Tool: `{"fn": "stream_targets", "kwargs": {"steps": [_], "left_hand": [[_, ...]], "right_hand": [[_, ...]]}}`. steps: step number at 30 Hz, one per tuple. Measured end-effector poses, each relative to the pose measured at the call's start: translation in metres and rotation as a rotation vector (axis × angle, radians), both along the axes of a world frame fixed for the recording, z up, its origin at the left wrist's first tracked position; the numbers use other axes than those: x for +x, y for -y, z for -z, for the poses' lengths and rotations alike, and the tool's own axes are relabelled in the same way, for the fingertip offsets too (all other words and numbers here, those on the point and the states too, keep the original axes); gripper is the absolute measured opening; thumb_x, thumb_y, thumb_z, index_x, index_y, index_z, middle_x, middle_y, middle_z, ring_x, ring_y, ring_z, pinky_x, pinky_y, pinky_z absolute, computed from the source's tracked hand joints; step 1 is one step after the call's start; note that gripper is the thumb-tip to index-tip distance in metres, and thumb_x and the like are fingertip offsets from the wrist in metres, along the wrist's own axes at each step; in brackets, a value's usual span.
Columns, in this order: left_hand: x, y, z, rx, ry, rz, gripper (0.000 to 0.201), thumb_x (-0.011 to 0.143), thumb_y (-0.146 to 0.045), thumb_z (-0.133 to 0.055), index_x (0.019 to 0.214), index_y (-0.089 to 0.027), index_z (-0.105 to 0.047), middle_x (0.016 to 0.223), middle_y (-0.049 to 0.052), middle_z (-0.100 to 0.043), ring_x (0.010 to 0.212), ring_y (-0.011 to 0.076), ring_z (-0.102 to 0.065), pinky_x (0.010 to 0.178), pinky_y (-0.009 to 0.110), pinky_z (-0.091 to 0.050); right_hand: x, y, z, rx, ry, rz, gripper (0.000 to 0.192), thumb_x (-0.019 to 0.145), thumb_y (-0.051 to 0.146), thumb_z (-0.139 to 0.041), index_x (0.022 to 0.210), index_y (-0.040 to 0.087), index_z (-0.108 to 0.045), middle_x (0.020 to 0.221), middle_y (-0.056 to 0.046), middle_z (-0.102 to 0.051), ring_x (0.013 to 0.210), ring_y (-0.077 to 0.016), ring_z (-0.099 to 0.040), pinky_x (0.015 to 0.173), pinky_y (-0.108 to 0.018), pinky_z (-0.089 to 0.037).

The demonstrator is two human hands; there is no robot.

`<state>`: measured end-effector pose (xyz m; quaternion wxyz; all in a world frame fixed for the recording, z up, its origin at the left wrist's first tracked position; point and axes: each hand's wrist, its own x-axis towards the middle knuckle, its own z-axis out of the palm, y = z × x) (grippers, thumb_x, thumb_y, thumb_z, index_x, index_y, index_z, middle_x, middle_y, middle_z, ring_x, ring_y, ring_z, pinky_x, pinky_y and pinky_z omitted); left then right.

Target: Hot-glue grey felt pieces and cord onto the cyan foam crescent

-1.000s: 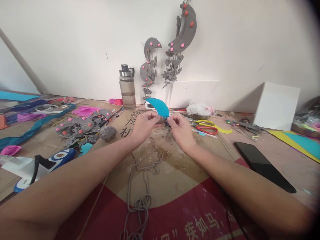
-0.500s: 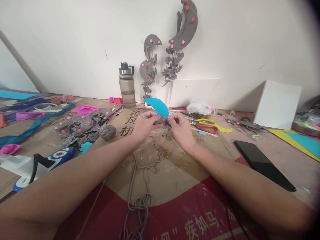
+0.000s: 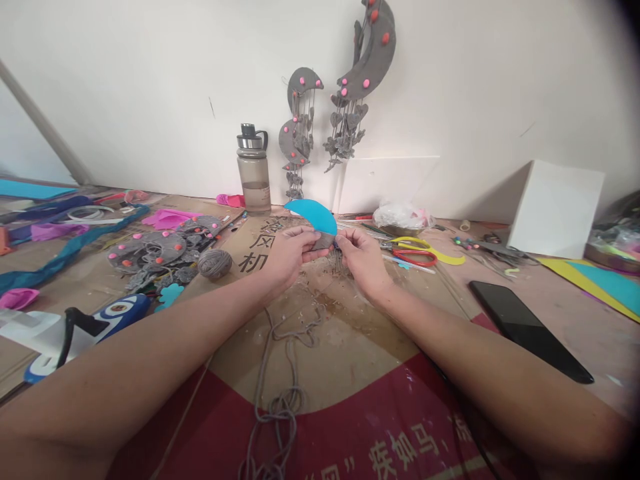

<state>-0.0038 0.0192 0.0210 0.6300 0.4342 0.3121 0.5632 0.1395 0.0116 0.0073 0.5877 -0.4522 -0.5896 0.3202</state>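
A blue crescent cutout (image 3: pixel 316 215), with a grey layer along its lower part, is held upright above the cardboard. My left hand (image 3: pixel 296 248) is closed on its lower left side, thumb in front. My right hand (image 3: pixel 359 252) pinches at its lower right tip; what exactly lies between those fingertips is too small to tell. Beneath my hands, loose grey yarn (image 3: pixel 287 400) trails down the cardboard (image 3: pixel 345 373). A ball of grey yarn (image 3: pixel 215 263) rests left of my left hand. Red-handled scissors (image 3: pixel 415 256) lie right of my right hand.
Grey moon mobiles (image 3: pixel 370 63) hang on the wall, with a water bottle (image 3: pixel 255 173) below left. At left are a pile of decorated grey crescents (image 3: pixel 150 253) and a blue-and-white glue gun (image 3: pixel 85 327). A black phone (image 3: pixel 527 330) lies at right, before a white board (image 3: pixel 557 210).
The blue crescent has tilted slightly, its upper tip dipping a little to the left. Both hands keep their grip in nearly the same place.
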Motion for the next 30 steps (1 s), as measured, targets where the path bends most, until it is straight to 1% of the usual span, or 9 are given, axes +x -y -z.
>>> {"fn": "stream_targets", "kwargs": {"steps": [3, 7, 10, 15, 20, 25, 30], "left_hand": [[-0.001, -0.001, 0.001, 0.001, 0.001, 0.018, 0.007, 0.071, -0.014, -0.065, 0.074, -0.012, -0.06, 0.079, 0.007, -0.07, 0.073, 0.0156, -0.069, 0.079, 0.034, -0.057], [-0.003, -0.005, 0.003, 0.002, -0.002, 0.035, 0.006, 0.07, -0.015, -0.065, 0.074, -0.012, -0.061, 0.079, 0.007, -0.07, 0.073, 0.0163, -0.069, 0.078, 0.034, -0.057], [-0.004, -0.006, 0.004, -0.015, -0.001, 0.06, 0.007, 0.07, -0.015, -0.065, 0.074, -0.011, -0.062, 0.078, 0.008, -0.071, 0.073, 0.0172, -0.07, 0.079, 0.035, -0.057], [-0.005, -0.007, 0.006, -0.031, 0.026, 0.09, 0.006, 0.072, -0.016, -0.063, 0.075, -0.012, -0.061, 0.076, 0.009, -0.071, 0.074, 0.0182, -0.07, 0.08, 0.036, -0.057], [-0.005, -0.009, 0.009, -0.018, 0.026, 0.097, 0.009, 0.072, -0.017, -0.066, 0.076, -0.012, -0.059, 0.078, 0.008, -0.07, 0.073, 0.0171, -0.07, 0.077, 0.033, -0.057], [-0.005, -0.011, 0.012, -0.039, 0.014, 0.094, 0.006, 0.074, -0.017, -0.064, 0.076, -0.011, -0.062, 0.078, 0.009, -0.07, 0.073, 0.0166, -0.069, 0.075, 0.031, -0.057], [-0.004, -0.011, 0.013, -0.059, 0.039, 0.091, 0.005, 0.076, -0.015, -0.063, 0.075, -0.011, -0.061, 0.076, 0.007, -0.068, 0.071, 0.0154, -0.068, 0.072, 0.03, -0.058]], "right_hand": [[-0.001, -0.002, 0.002, -0.03, -0.065, -0.026, 0.02, 0.075, 0.04, -0.061, 0.073, 0.02, -0.056, 0.063, 0.004, -0.053, 0.052, -0.0092, -0.038, 0.05, -0.025, -0.03], [-0.003, 0.0, 0.0, -0.109, -0.163, -0.097, 0.025, 0.071, 0.043, -0.064, 0.071, 0.021, -0.053, 0.061, 0.006, -0.05, 0.046, -0.0067, -0.03, 0.045, -0.025, -0.024], [-0.004, 0.002, -0.001, -0.145, -0.217, -0.129, 0.026, 0.069, 0.042, -0.066, 0.069, 0.02, -0.052, 0.06, 0.006, -0.049, 0.044, -0.0053, -0.028, 0.043, -0.024, -0.022], [-0.003, 0.001, 0.002, -0.16, -0.243, -0.123, 0.028, 0.067, 0.043, -0.067, 0.068, 0.02, -0.051, 0.059, 0.006, -0.049, 0.043, -0.0049, -0.029, 0.043, -0.024, -0.022], [-0.003, -0.002, 0.005, -0.163, -0.222, -0.12, 0.029, 0.067, 0.045, -0.067, 0.072, 0.02, -0.053, 0.061, 0.006, -0.051, 0.043, -0.0052, -0.03, 0.042, -0.025, -0.021], [-0.004, -0.001, 0.006, -0.147, -0.197, -0.12, 0.029, 0.068, 0.045, -0.066, 0.072, 0.02, -0.053, 0.063, 0.005, -0.053, 0.043, -0.0057, -0.033, 0.042, -0.025, -0.024], [-0.004, 0.0, 0.006, -0.149, -0.213, -0.115, 0.027, 0.07, 0.043, -0.065, 0.073, 0.02, -0.052, 0.063, 0.005, -0.052, 0.044, -0.0058, -0.035, 0.043, -0.024, -0.024]]}}
